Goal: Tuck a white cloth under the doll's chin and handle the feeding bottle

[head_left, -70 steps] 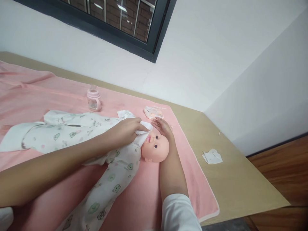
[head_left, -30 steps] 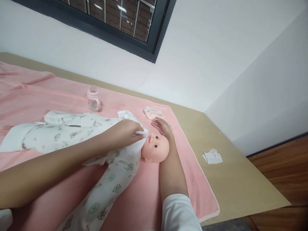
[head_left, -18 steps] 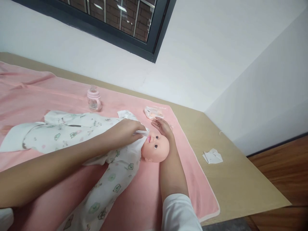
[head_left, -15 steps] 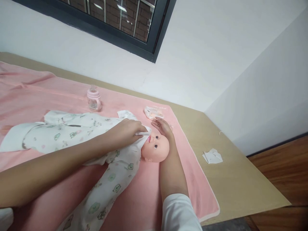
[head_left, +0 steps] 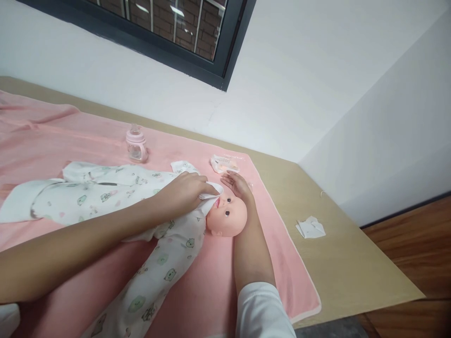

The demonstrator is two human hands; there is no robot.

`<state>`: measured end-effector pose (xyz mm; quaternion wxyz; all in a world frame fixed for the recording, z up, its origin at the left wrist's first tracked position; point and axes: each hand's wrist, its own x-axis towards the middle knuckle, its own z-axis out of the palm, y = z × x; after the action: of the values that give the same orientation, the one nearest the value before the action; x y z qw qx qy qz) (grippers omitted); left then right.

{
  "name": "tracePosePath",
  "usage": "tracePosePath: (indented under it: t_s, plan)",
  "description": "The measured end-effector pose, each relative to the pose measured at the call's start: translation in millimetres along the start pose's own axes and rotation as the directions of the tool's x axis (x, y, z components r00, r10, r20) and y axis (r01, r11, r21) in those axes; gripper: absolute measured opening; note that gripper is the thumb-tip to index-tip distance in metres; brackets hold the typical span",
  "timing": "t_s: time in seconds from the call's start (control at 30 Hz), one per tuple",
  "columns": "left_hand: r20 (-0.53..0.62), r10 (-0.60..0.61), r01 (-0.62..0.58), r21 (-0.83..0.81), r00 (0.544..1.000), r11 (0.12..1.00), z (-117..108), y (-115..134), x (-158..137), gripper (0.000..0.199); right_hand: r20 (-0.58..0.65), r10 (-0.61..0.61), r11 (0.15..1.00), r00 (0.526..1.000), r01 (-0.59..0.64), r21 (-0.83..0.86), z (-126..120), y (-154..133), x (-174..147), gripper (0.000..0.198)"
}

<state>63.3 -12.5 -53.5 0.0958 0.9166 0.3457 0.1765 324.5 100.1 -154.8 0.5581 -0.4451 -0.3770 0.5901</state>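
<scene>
A baby doll point(head_left: 228, 215) in a white printed sleepsuit point(head_left: 116, 197) lies on a pink blanket point(head_left: 211, 291), its head to the right. My left hand point(head_left: 183, 191) pinches a small white wipe point(head_left: 212, 189) and presses it against the doll's mouth and chin. My right hand point(head_left: 237, 185) lies flat with spread fingers on the top of the doll's head, the forearm running beside it.
A pink baby bottle point(head_left: 136, 144) stands upright on the blanket behind the doll. A wipes packet point(head_left: 224, 164) lies near the blanket's far right corner. A crumpled white tissue point(head_left: 310, 227) rests on the tan table point(head_left: 352, 263) by the white wall.
My left hand has rubbed the wipe back and forth a little over the doll's mouth. My right hand and the doll's head have stayed put.
</scene>
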Motion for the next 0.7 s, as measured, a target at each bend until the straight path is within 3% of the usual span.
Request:
tracePosePath:
  t_s: [0.27, 0.47, 0.7]
  plan:
    - [0.031, 0.007, -0.006, -0.012, 1.000, 1.000, -10.4, 14.7, -8.0, 0.065, 0.005, -0.004, 1.000, 1.000, 0.004, 0.015, -1.1, 1.2, 1.7, 0.011]
    - [0.058, 0.073, -0.065, -0.133, 0.996, 0.989, -10.5, 15.7, -10.0, 0.050, -0.010, -0.003, 1.000, 1.000, 0.003, 0.013, -0.4, 1.1, 2.6, 0.010]
    - [0.019, 0.095, -0.092, -0.118, 0.995, 0.989, -6.4, 9.0, -3.9, 0.030, -0.020, 0.009, 1.000, 1.000, -0.009, 0.017, 0.0, 0.7, 1.9, 0.011]
